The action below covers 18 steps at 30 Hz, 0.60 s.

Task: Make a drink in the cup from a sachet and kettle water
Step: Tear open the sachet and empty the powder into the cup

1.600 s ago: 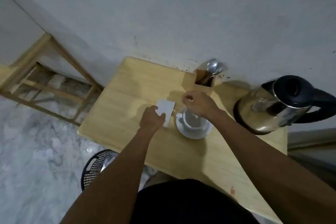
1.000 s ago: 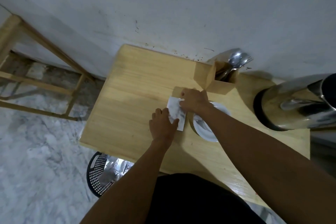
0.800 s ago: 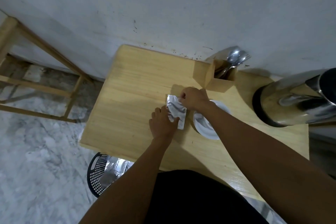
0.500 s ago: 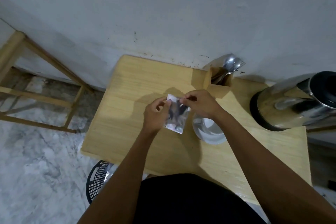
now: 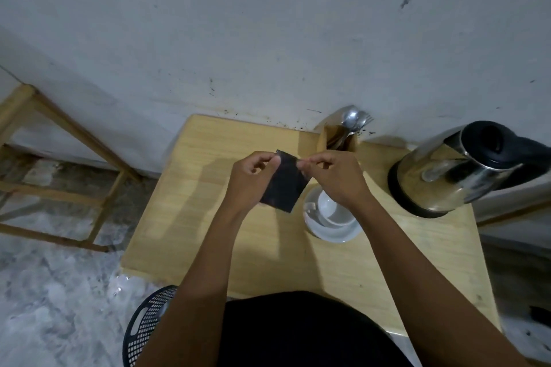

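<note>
A dark, flat sachet (image 5: 283, 185) hangs above the wooden table (image 5: 190, 202), held by its top edge. My left hand (image 5: 249, 182) pinches the top left corner and my right hand (image 5: 337, 177) pinches the top right corner. Just right of the sachet and below my right hand, a white cup (image 5: 335, 211) stands on a white saucer (image 5: 331, 232); my wrist hides part of it. The steel kettle (image 5: 441, 173) with a black lid and handle stands at the table's right end.
A wooden holder (image 5: 338, 140) with spoons and a fork stands against the wall behind my hands. A black mesh basket (image 5: 149, 328) sits on the marble floor below the table's near edge. A wooden frame (image 5: 59, 158) stands at the left.
The sachet has been lifted off the table and turned, its dark side facing me instead of the silvery one. Both hands have risen with it and shifted to its top corners.
</note>
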Each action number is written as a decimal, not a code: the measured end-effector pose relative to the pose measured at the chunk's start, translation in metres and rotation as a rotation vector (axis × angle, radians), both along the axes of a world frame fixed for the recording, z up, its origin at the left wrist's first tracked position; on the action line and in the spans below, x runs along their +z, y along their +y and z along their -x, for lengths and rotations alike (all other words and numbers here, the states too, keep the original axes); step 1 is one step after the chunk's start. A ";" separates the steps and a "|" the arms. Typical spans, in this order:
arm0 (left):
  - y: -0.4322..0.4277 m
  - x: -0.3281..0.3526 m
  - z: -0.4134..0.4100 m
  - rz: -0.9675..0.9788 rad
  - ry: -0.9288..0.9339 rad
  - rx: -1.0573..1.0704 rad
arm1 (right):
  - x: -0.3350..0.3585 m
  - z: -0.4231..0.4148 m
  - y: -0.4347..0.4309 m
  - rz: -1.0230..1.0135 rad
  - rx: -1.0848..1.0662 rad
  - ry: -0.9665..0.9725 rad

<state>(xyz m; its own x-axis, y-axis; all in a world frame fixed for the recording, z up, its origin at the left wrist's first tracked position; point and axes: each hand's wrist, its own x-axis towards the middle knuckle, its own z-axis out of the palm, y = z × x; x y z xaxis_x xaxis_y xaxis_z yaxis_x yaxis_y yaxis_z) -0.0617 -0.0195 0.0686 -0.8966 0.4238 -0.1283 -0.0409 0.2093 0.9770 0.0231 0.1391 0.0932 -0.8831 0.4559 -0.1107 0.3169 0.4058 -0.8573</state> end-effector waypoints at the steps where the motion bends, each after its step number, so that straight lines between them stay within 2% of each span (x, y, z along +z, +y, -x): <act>1: 0.000 0.003 -0.001 0.003 0.019 -0.015 | 0.001 -0.001 0.001 -0.028 -0.028 0.013; 5: -0.003 0.013 -0.001 -0.002 0.038 -0.024 | 0.012 -0.004 -0.002 0.056 0.155 0.007; 10: -0.005 0.021 0.005 0.024 0.077 -0.104 | 0.016 -0.001 -0.004 0.007 0.147 0.045; 15: -0.003 0.033 0.001 -0.016 0.076 -0.105 | 0.029 -0.004 -0.003 0.074 0.189 0.042; 18: -0.004 0.040 -0.001 0.062 0.152 -0.139 | 0.040 -0.004 0.001 -0.016 0.160 0.063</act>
